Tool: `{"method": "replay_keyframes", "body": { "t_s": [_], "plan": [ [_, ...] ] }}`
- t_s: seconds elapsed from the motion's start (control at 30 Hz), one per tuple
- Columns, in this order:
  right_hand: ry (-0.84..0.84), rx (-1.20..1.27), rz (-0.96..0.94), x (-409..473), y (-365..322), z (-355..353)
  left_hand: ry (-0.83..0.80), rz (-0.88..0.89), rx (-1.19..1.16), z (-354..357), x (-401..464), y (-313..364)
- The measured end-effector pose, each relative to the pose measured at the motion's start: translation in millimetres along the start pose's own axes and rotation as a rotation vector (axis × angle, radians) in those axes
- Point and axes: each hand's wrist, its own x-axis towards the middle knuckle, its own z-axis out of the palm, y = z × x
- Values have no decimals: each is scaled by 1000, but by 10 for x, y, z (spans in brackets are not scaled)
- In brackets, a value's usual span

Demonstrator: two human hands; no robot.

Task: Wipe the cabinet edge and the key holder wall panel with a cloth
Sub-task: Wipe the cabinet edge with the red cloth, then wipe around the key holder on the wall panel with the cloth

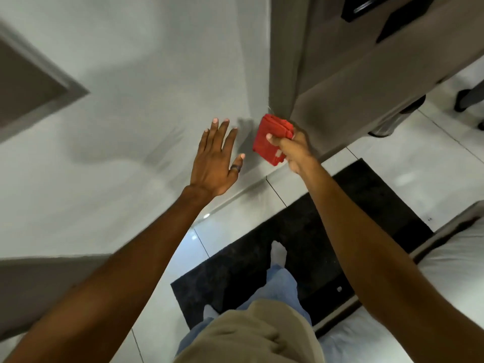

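A folded red cloth (pixel 269 138) is gripped in my right hand (pixel 294 149), low against the front corner edge of a tall beige cabinet (pixel 327 82). My left hand (pixel 216 159) is raised with fingers spread, just left of the cloth, in front of the white wall (pixel 146 82); it holds nothing and wears a dark ring. Whether the palm touches the wall I cannot tell. No key holder panel shows in this view.
A grey-framed panel (pixel 31 85) juts from the wall at the left. Below lie glossy white floor tiles (pixel 408 163) and a black mat (pixel 301 247) under my feet. White bedding (pixel 445 271) fills the lower right. A dark object (pixel 377 11) sits on the cabinet, top right.
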Motion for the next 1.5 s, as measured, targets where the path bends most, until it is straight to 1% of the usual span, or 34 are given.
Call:
{"method": "replay_keyframes", "body": {
  "t_s": [0.03, 0.13, 0.17, 0.23, 0.27, 0.33, 0.37, 0.43, 0.5, 0.6, 0.63, 0.67, 0.73, 0.8, 0.9, 0.97, 1.1, 1.2, 1.27, 1.33, 1.43, 1.5],
  "plan": [
    [-36, 80, 8, -208, -56, 198, 71, 7, -4, -96, -146, -111],
    [-225, 292, -6, -834, -216, 936, 311, -7, 2, -492, -664, -542],
    [-307, 342, -23, -1088, -282, 1324, 416, -28, 23, -709, -913, -781],
    [-396, 404, -44, -1556, -294, 1878, 606, -72, 71, -1027, -1354, -1114],
    [-393, 416, -71, -1769, -302, 2126, 684, -98, 106, -1162, -1555, -1266],
    [-365, 422, -197, -2196, -391, 2626, 816, -151, 187, -1478, -1941, -1609],
    [-345, 402, -310, -2402, -443, 2869, 864, -183, 225, -1645, -2135, -1781],
    [-248, 266, -616, -2778, -587, 3321, 951, -243, 297, -1999, -2453, -2147],
    [-128, 105, -1005, -3006, -709, 3728, 1013, -293, 340, -2313, -2672, -2469],
    [10, -171, -1553, -2975, -752, 4272, 1054, -359, 361, -2637, -2860, -2823],
    [46, -288, -1671, -2910, -726, 4408, 1051, -372, 365, -2702, -2911, -2908],
    [85, -419, -1746, -2857, -686, 4553, 1049, -373, 378, -2779, -2966, -3004],
    [132, -651, -1789, -2680, -523, 4690, 1031, -369, 404, -2842, -3013, -3122],
    [106, -746, -1796, -2522, -386, 4712, 1017, -347, 439, -2858, -3041, -3223],
    [23, -729, -1808, -2392, -384, 4729, 1028, -339, 445, -2855, -3039, -3392],
    [41, -710, -1818, -2350, -434, 4718, 1047, -340, 441, -2875, -2985, -3469],
    [187, -616, -1880, -2335, -525, 4847, 1086, -331, 470, -2932, -2835, -3711],
    [236, -527, -1913, -2291, -647, 4984, 1100, -323, 592, -2879, -2731, -3875],
    [309, -513, -1986, -2224, -751, 5055, 1122, -316, 689, -2826, -2683, -3979],
    [403, -507, -2033, -2171, -819, 5116, 1147, -311, 719, -2802, -2642, -4034],
    [535, -461, -2010, -2146, -735, 5240, 1186, -299, 726, -2733, -2614, -4092],
    [559, -435, -1986, -2118, -674, 5268, 1208, -313, 697, -2724, -2578, -4063]
  ]
}}
